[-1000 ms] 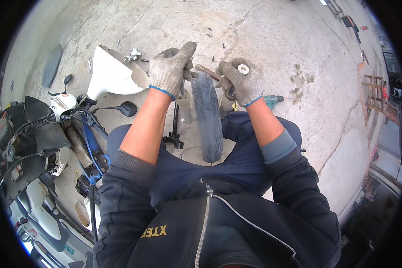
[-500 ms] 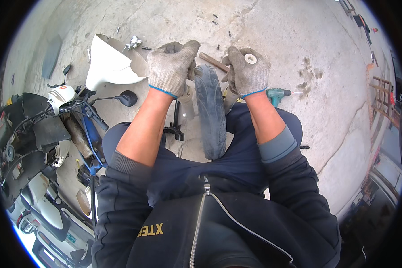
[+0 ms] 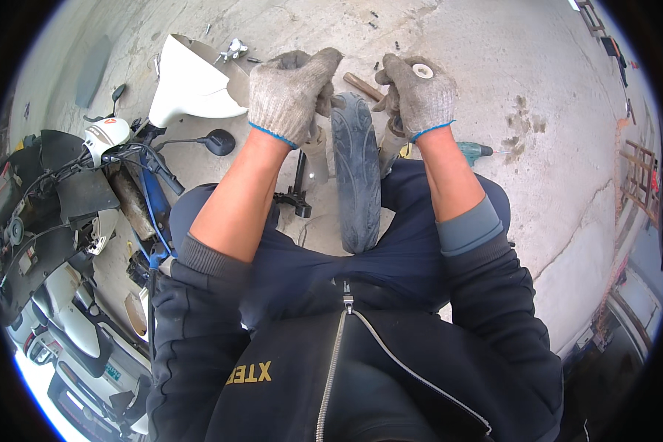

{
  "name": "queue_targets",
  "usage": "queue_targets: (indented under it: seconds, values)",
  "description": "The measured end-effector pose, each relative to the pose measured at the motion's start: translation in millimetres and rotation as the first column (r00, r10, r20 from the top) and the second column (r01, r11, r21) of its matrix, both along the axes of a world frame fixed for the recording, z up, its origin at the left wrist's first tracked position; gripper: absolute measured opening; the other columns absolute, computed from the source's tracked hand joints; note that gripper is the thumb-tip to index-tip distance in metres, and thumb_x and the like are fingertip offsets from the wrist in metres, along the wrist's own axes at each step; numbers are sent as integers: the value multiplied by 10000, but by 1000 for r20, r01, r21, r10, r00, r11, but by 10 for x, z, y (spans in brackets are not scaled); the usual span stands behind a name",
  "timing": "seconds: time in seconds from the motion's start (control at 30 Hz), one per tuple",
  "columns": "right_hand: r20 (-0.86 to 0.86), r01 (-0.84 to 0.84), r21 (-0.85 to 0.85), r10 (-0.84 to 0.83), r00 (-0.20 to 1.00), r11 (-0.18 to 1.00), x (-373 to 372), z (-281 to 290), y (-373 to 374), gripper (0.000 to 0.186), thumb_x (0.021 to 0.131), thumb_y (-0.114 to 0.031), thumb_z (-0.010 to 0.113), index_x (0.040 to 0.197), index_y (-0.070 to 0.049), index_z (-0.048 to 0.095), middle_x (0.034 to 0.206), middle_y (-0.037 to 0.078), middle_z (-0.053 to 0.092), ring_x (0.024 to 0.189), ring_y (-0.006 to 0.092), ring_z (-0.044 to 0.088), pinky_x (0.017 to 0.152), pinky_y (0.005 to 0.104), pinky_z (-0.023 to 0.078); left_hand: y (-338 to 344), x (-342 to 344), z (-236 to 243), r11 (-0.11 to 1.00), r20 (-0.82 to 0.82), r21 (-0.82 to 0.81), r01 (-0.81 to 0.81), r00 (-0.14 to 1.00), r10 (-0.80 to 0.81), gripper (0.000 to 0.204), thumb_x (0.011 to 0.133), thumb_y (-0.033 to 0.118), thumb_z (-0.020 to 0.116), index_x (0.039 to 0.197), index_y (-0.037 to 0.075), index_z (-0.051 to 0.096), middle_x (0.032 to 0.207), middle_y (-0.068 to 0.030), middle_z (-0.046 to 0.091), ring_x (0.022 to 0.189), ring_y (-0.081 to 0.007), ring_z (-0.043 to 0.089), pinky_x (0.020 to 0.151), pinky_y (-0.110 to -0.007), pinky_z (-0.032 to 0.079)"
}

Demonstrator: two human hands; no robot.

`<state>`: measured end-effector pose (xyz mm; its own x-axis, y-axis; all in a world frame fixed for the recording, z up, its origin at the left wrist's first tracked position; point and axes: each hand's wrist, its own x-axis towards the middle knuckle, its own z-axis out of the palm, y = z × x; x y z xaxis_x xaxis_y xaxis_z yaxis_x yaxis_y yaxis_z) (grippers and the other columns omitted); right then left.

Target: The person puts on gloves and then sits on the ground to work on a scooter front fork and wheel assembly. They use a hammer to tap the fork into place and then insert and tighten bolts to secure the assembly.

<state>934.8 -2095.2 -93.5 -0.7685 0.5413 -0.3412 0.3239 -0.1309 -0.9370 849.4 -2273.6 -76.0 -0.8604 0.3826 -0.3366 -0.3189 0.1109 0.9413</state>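
Observation:
A worn black tyre on a wheel stands upright between my knees, with a grey fork leg on its left and another fork leg on its right. My left hand, in a dirty knitted glove, is closed beside the tyre's far left side; what its fingers hold is hidden. On the other side my gloved right hand is curled closed. A small white ring-shaped part shows at the top of that fist. Just beyond the tyre lies a wooden handle, its near end hidden.
A white fairing panel lies far left, near a metal part. A partly dismantled motorbike with a mirror stands left. A black bracket sits by my left knee, a green power drill beyond my right knee. Several bolts lie far ahead.
Both hands appear slightly farther up and right in the picture, as do the tyre and floor objects, so the view has shifted. Both hands remain closed beside the tyre.

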Motion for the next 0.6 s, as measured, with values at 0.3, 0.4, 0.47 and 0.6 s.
queue_targets:
  seconds: [0.3,0.4,0.47,0.6]
  values:
    - [-53,-187,-41,185,981,981,313,155,-225,252,966,-221,754,847,1,758,697,67,737,501,102,619,462,276,483,-905,-455,-775,938,291,303,-168,954,77,605,1059,539,571,1178,-41,694,1014,-178,755,1022,-342,748,1011,-454,582]
    - [-75,-202,23,203,976,979,400,240,-230,192,963,-141,735,859,19,754,698,92,735,531,104,634,466,258,469,-1378,-382,-1535,922,483,-208,-328,785,388,619,1042,501,625,1369,-22,576,1200,-200,712,1194,-323,679,1089,-474,522]
    - [-107,-224,98,234,966,970,425,258,-189,162,956,-121,733,884,23,751,699,102,733,529,109,635,464,254,466,-1678,-21,-2104,875,608,-397,-277,635,476,626,988,448,690,1389,-14,558,1155,-207,670,930,-302,646,880,-453,525]
    - [-151,-246,254,290,945,935,498,233,-116,182,981,-94,657,872,43,709,654,93,689,533,109,628,453,243,452,-1840,1020,-3004,718,689,-696,-2,279,669,688,935,522,718,1388,29,559,1327,-212,604,1182,-388,581,1085,-576,415]
